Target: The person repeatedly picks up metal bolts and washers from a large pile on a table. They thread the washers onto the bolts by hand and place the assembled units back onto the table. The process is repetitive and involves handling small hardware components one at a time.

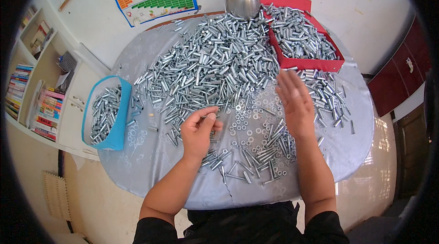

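Two hands over a table of loose bolts

From where I stand, the left hand (196,133) has its fingers curled, thumb against forefinger, just beside the big heap of bolts (206,61); I cannot tell whether anything is pinched there. The right hand (296,107) is open and blurred, fingers stretched out toward the red box (311,64), with nothing seen in its grip.

Between the hands lie washers (249,133), scattered over the grey cloth (155,166). More bolts lie nearer the person, in a smaller pile (270,152), and others spread to the right of the right hand. The heap fills the middle and far part of the table. Bolts also fill the red box at the far right and the blue bin (120,125) at the left. A steel pot (242,1) stands behind the heap.
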`<state>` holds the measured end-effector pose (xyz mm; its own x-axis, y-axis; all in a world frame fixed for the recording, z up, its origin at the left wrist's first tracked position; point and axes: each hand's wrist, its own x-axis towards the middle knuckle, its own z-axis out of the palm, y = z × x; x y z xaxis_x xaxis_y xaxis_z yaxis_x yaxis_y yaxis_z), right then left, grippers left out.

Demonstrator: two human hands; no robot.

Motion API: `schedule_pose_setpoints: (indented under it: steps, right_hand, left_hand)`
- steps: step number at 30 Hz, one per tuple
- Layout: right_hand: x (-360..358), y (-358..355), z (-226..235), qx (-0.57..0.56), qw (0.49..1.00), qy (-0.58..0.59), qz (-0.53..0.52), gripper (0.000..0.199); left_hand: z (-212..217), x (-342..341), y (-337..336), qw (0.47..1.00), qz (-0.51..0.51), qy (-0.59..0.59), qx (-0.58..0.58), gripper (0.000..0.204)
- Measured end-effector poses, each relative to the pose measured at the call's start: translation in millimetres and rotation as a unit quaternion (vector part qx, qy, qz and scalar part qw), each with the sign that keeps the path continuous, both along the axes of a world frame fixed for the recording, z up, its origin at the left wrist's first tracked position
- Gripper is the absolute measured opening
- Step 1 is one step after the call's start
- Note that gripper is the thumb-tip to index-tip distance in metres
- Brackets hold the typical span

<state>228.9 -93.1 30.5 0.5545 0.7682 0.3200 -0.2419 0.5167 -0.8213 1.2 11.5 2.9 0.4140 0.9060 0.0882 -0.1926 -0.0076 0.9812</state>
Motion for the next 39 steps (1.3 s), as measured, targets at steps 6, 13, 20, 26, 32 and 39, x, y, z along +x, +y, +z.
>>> schedule_pose_setpoints:
  steps: [6,13,20,26,32,39]
  right_hand:
    - [-2,-1,-16,-0.112,0.993,-0.014,-0.032,0.027]
    - [-1,-2,-20,-0.168,0.981,-0.077,-0.060,0.020]
    - [-1,-2,-20,-0.190,0.974,-0.087,-0.092,0.018]
    - [-1,-1,-21,-0.204,0.972,-0.071,-0.090,0.017]
    - [-1,-1,-20,-0.200,0.973,-0.068,-0.088,0.017]
    - [1,-2,-19,-0.207,0.972,-0.063,-0.092,0.018]
  left_hand:
    - [-2,0,0,1.000,0.017,0.016,0.002,0.016]
    - [-2,-4,4,0.992,0.069,0.054,0.090,0.013]
    - [16,-24,21,0.935,-0.019,0.255,0.245,0.014]
    - [5,-16,18,0.818,-0.058,0.380,0.428,0.016]
    - [-10,-9,21,0.828,-0.037,0.389,0.401,0.016]
    - [-17,-7,24,0.839,-0.018,0.369,0.399,0.019]
